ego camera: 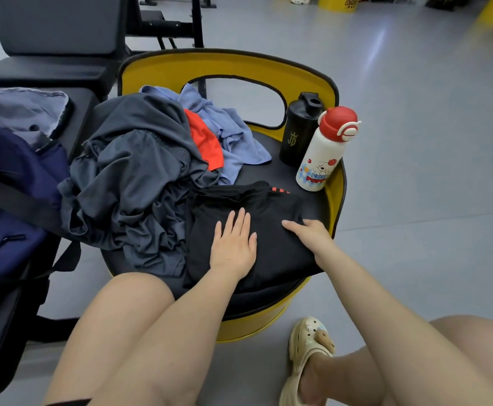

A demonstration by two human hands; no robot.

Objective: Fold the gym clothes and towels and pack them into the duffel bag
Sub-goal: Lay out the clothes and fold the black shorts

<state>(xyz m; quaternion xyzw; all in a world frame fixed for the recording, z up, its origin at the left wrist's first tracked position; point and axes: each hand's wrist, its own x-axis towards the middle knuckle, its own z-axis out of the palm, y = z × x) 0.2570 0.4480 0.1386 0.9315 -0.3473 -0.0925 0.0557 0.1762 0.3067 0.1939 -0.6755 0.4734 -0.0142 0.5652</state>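
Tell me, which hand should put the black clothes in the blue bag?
Probably the left hand: it lies flat on the black clothes, nearer the blue bag on the left.

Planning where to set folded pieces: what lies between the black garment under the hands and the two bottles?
Only bare black seat top separates the black garment from the black shaker and white bottle, head view.

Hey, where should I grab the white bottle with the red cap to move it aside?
Grip the white bottle around its straight middle, coming from the right. It leans against the yellow rim, and the black shaker crowds its left side, so that flank looks freest.
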